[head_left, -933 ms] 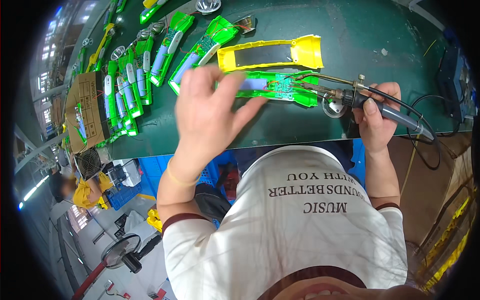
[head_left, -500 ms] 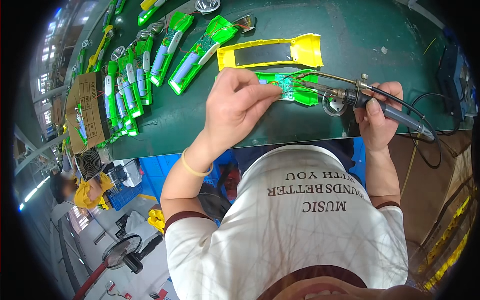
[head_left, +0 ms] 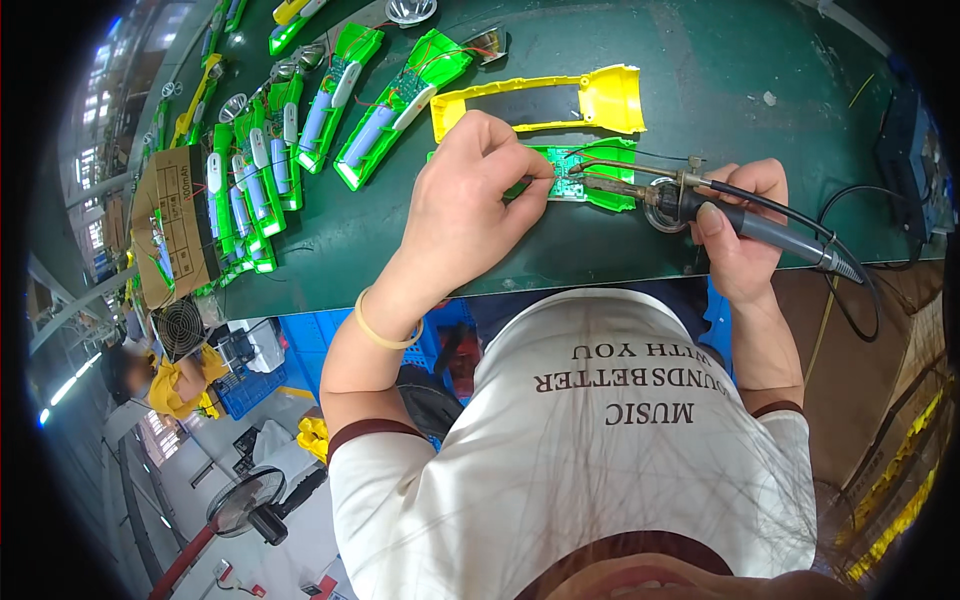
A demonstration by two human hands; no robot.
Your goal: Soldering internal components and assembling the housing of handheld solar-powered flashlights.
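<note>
iron (head_left: 775, 233) at the board (head_left: 571, 189)

the right hand (head_left: 743, 245) grasps the iron's handle; the tip is at the board, contact too small to tell. the left hand (head_left: 470, 195) brings thumb and forefinger together at the board's left end; whether they grasp anything, i cannot tell. the board lies in a green shell (head_left: 615, 192) on the bench (head_left: 600, 255), a yellow shell (head_left: 612, 100) just beyond. more green shells (head_left: 440, 62) lie leftward, near a carton (head_left: 170, 245).

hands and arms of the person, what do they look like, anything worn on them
The left hand and right hand show no gloves. A thin pale yellow band circles the left wrist. The white short sleeves end in dark maroon trim.
</note>
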